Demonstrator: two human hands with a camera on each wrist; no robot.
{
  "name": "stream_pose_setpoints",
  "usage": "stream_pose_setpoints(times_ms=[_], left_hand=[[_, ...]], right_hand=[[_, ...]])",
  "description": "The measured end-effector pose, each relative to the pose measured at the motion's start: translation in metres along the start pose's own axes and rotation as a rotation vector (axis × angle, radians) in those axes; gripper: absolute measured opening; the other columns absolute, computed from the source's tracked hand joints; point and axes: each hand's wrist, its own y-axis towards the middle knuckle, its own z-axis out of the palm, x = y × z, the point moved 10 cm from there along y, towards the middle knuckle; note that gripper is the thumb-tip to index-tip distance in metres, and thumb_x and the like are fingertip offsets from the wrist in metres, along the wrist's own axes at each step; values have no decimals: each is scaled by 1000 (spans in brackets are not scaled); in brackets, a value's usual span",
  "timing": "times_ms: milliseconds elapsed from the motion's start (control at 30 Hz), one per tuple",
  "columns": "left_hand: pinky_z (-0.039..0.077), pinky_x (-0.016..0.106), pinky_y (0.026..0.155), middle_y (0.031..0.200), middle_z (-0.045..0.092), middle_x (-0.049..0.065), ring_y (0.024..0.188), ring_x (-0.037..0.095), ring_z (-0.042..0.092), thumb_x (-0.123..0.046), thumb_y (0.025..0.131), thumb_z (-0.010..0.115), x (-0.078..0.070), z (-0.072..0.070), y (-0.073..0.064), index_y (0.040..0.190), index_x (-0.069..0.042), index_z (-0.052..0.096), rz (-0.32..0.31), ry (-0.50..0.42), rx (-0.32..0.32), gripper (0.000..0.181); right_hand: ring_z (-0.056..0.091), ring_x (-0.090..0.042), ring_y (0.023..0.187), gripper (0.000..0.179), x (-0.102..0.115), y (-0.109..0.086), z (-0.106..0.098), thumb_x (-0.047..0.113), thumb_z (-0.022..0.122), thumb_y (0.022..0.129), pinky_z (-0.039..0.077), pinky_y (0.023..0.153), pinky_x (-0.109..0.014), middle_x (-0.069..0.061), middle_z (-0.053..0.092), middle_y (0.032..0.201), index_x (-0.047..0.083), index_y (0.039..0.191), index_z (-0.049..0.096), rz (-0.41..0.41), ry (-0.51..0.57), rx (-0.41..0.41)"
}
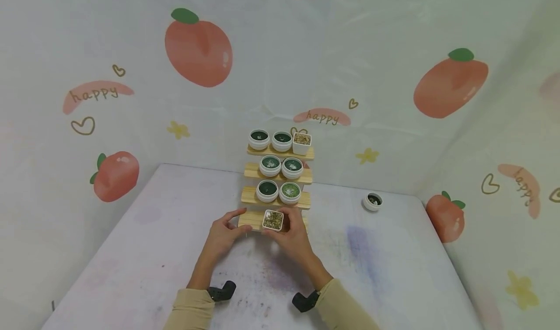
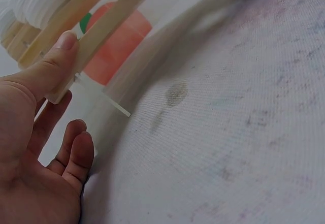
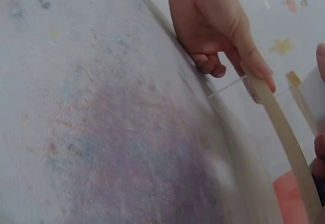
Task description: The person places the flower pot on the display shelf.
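A small square white pot filled with tan, gravel-like bits sits at the lowest step of a tiered wooden stand. My right hand holds this pot by its sides between thumb and fingers. At the stand's left end, my left hand grips the lowest plank, thumb on its front edge and a finger beneath. Round white pots with green contents, such as a light green one, stand in pairs on the upper steps. In the right wrist view the pot is out of sight.
On the top step, another square pot stands beside two round ones. A lone round pot lies apart on the table at the right. Behind the stand hangs a printed cloth. Black wrist mounts sit by both sleeves.
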Motion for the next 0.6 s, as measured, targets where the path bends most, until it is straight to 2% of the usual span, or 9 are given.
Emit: stream_pose_setpoints(times_ms=[100,233,433,600], left_hand=[[37,24,50,61,52,-4,52,9,42,-41,78,88,1,-1,0,136,-30,66,0,-5,-3,63],[36,24,49,59,51,-4,51,9,42,-39,79,88,0,-3,1,135,-30,67,4,-5,-8,61],[37,24,50,60,50,-5,52,6,42,-38,79,88,0,-2,1,137,-27,66,12,-6,-1,63],[36,24,50,60,51,-4,52,7,42,-40,79,88,0,0,1,138,-26,65,17,-8,3,64]], right_hand=[[45,-10,89,60,-6,0,6,23,90,78,42,72,-16,-9,52,117,11,127,57,59,-11,16],[44,-6,84,62,-10,1,9,27,90,78,41,69,-15,-5,51,111,12,128,56,89,-68,6],[46,-4,78,63,-9,0,10,30,91,77,41,66,-16,-2,53,100,12,128,58,90,-168,-25],[47,-4,75,64,-4,-1,10,33,91,77,42,64,-17,-2,55,95,12,128,60,58,-219,-57]])
